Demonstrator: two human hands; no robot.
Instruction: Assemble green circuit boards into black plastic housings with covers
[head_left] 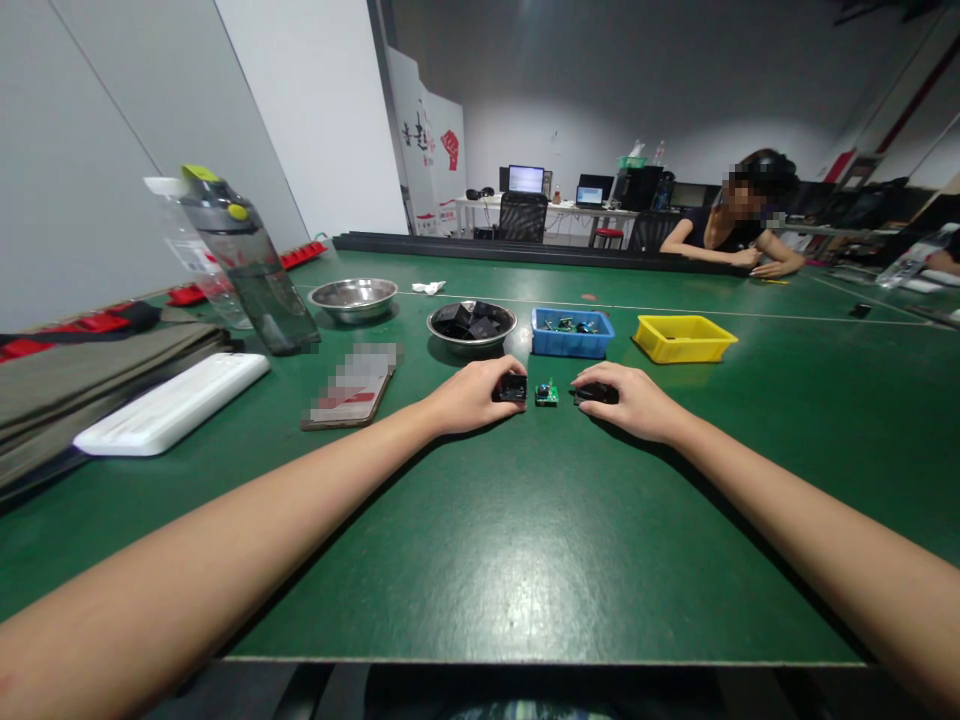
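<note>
Fingers of left hand [476, 396] are gripping black casing [511, 389], right hand [637, 402] is pinching dark part [600, 393], circuit board [546, 395] lying between on worktop [480, 570]; apparently staging parts, board pickup needing a free hand.

2 slim, bare forearms [300, 505] taper toward bare fingers [600, 371], with patterned cloth [525, 711] showing at the lap.

Grey wall [570, 80]; white partition [315, 100]; black mesh chair [523, 217] at white desk [566, 208]

The black case [511, 391] looks plastic, the bowls [355, 294] polished metal, the tabletop [525, 560] glossy.
</note>
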